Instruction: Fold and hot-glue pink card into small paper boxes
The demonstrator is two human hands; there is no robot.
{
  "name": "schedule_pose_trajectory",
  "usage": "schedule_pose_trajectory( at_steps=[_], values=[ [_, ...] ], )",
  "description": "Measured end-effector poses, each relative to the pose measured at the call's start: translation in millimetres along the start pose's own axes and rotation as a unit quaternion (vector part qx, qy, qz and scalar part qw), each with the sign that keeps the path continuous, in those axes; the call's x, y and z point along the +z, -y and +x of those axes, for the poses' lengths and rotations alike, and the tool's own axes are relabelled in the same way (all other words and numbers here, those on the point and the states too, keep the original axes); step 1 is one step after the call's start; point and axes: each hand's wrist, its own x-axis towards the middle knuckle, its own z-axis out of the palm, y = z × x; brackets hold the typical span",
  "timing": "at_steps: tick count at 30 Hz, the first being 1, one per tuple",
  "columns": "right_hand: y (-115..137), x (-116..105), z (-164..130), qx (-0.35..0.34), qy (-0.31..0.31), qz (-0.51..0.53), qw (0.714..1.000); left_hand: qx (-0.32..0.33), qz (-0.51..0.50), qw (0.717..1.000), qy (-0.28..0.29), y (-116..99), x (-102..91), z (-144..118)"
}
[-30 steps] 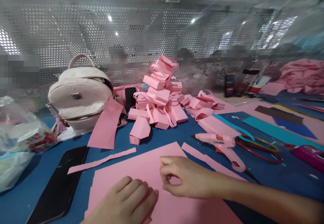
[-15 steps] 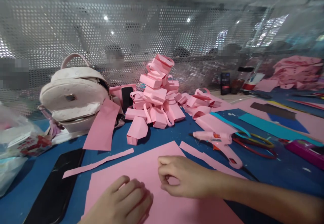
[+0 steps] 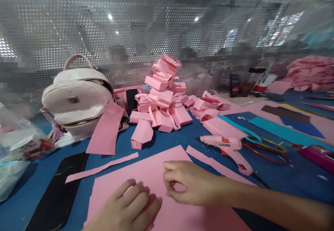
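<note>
A large pink paper sheet (image 3: 151, 170) lies on the table in front of me, its far corner pointing away. My left hand (image 3: 132, 205) rests over its near left part, fingers curled down and the thumb bent toward the right; what lies under the fingers is hidden. On the right side of the sheet, my right hand (image 3: 188, 182) is closed in a pinch, thumb and forefinger forming a ring. I cannot make out anything between its fingertips. One pink strip (image 3: 104, 167) lies beyond the left hand, and another strip (image 3: 208, 161) runs behind the right forearm.
Pink paper boxes (image 3: 160, 98) are piled at the back. A pink glue gun (image 3: 227, 144), scissors (image 3: 271, 151) and a purple tool (image 3: 317, 158) lie to the right. Leftward are a black phone (image 3: 58, 192), a white backpack (image 3: 75, 98) and a plastic bag (image 3: 13, 175).
My left hand has shifted slightly up and to the right over the sheet. The right hand keeps its pinched pose, and the view has turned a little.
</note>
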Motion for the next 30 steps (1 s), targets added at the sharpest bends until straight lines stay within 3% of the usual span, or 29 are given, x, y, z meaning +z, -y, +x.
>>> schedule_pose_trajectory(
  at_steps=[8,14,19,27,30],
  values=[
    [5,-13,-3,0.01,0.021,-0.03,0.999,-0.006,-0.006,1.0,0.009,2,-6.9,7],
    [2,-32,-4,-0.009,0.082,0.009,0.997,-0.012,-0.007,0.999,0.048,-2,-9.2,5],
    [-5,-31,-2,0.002,0.089,0.055,0.995,-0.002,-0.014,0.999,0.03,-4,-3.1,1],
    [-9,-34,-2,-0.023,0.127,0.106,0.986,0.004,0.022,0.987,0.16,-10,-0.1,-18],
    [-5,-35,-4,-0.017,0.13,0.081,0.988,0.018,0.015,0.985,0.172,-10,-2.8,-17]
  ],
)
